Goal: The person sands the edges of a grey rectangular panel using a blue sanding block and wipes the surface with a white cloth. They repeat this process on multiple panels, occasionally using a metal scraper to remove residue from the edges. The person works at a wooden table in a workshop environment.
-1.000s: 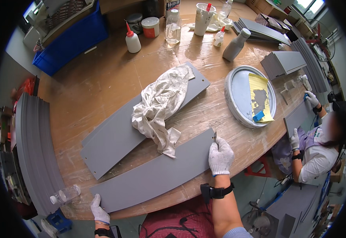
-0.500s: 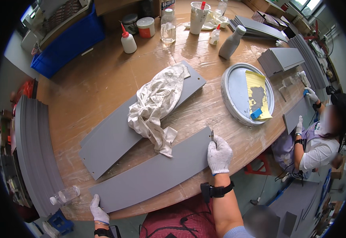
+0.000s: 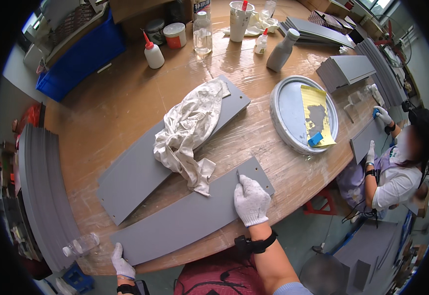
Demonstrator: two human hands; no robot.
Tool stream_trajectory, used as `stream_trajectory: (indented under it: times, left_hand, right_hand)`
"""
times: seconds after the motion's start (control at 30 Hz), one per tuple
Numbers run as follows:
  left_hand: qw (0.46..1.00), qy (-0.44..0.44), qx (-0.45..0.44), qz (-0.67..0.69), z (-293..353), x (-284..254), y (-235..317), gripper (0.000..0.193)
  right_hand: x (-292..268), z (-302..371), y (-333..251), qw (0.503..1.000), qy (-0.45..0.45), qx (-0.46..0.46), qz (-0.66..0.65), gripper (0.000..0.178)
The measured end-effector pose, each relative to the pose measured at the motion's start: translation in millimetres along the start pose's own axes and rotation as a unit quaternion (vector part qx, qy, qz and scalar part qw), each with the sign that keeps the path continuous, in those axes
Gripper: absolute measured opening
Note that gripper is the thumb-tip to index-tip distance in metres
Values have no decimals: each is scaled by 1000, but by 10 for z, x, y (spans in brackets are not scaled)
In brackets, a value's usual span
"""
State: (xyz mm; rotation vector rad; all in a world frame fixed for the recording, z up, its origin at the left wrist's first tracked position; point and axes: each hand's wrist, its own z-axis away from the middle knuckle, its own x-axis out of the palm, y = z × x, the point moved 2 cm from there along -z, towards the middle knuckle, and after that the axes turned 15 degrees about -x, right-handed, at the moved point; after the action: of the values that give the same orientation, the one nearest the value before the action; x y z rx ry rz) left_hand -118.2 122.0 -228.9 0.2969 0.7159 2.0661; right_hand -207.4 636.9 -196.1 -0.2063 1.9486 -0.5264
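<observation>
A long grey panel (image 3: 185, 216) lies along the near edge of the table. My left hand (image 3: 122, 263), in a white knit glove, is closed on its left end with the thumb on top. Over the panel's right part, my gloved right hand (image 3: 252, 201) pinches a small thin dark piece (image 3: 238, 174), too small to name, its tip at the panel's face. Behind lie more grey panels (image 3: 131, 177), partly covered by a crumpled white cloth (image 3: 187, 132). To the right a round bucket lid (image 3: 286, 115) carries a yellow sheet (image 3: 325, 108) with grey smears and a blue block (image 3: 315, 139).
Grey panels are stacked at the left (image 3: 42, 191) and far right (image 3: 344, 71). A clear bottle (image 3: 84, 243) lies near my left hand. Glue bottles (image 3: 153, 55), tubs and a grey bottle (image 3: 282, 51) stand at the back. A co-worker (image 3: 396, 172) handles another panel at right.
My right hand has moved left from the panel's right end onto its face, still pinching the thin piece. The left hand keeps its place. The whole view has shifted slightly.
</observation>
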Motion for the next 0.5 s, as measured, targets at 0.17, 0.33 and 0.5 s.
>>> stream_trajectory:
  times: [0.17, 0.33, 0.5]
  left_hand:
    - [1000, -1, -12, 25, 107, 115, 14, 46]
    - [999, -9, -24, 38, 68, 113, 24, 49]
    - [998, -47, -15, 51, -12, -45, -18, 49]
  right_hand:
    - [-596, 233, 989, 980, 95, 126, 123, 21]
    - [-215, 389, -197, 994, -5, -112, 0, 29]
    - [-160, 376, -140, 994, -3, -106, 23, 25]
